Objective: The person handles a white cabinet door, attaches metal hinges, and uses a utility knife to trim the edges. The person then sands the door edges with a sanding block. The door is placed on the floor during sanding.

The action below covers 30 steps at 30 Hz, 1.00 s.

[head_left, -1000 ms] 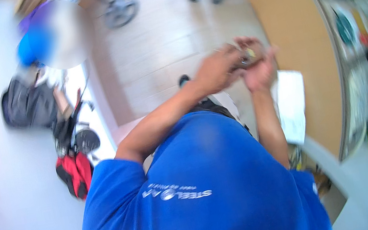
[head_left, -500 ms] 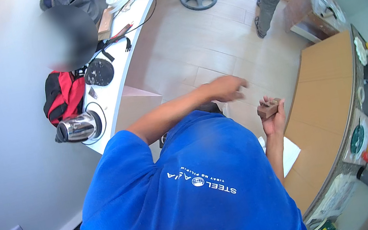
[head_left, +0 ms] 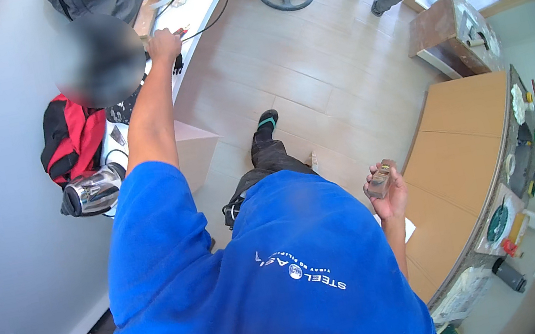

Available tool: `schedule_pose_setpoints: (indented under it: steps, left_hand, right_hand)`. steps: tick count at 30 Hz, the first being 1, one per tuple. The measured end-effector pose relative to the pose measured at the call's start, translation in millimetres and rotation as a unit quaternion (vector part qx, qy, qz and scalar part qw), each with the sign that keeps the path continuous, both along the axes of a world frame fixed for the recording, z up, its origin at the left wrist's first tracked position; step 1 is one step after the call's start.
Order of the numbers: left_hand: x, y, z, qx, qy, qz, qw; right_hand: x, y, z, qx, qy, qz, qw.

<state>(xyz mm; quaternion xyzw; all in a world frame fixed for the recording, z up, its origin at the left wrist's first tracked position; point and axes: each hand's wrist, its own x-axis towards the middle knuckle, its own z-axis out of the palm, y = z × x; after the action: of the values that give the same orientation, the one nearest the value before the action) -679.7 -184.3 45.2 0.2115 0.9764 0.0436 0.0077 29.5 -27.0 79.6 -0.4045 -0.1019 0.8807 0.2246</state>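
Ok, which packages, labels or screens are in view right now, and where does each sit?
Round green-and-white label: on a pale board at the right counter's near end.
Small box: held in the right hand, brownish, label unreadable.
Yellow packet: beside that board, flat.
Screens: none visible.
Left hand: at the white bench, no package.

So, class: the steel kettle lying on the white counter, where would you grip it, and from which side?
Take the kettle by its black handle at the left end, coming from above. It lies on its side on the counter, so the shiny round body would likely slip, while the handle juts out free beside the red bag.
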Motion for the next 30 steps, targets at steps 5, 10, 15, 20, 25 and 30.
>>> schedule_pose_setpoints:
  steps: [5, 10, 15, 20, 25, 30]
  left_hand:
    - [-22, 28, -26, -0.075, -0.075, -0.020, 0.994]
    - [-104, 2, -96, -0.018, -0.109, -0.057, 0.992]
    - [-169, -9, -117, -0.087, -0.051, -0.109, 0.989]
    - [-119, 16, -50, 0.200, 0.017, 0.021, 0.979]
    - [-74, 85, 56, 0.560, -0.210, -0.132, 0.791]
    - [157, 124, 119, 0.470, -0.744, -0.150, 0.450]
  right_hand:
    - [-16, -10, 27, 0.070, -0.005, 0.062, 0.996]
    - [-61, 9, 65, 0.278, -0.196, 0.157, 0.927]
    - [-73, 36, 103, 0.433, -0.246, 0.158, 0.853]
    - [-68, 42, 105, 0.615, -0.301, 0.098, 0.722]
    - [-61, 37, 124, 0.631, -0.409, 0.067, 0.656]
    - [-49, 34, 125, 0.668, -0.435, 0.016, 0.603]
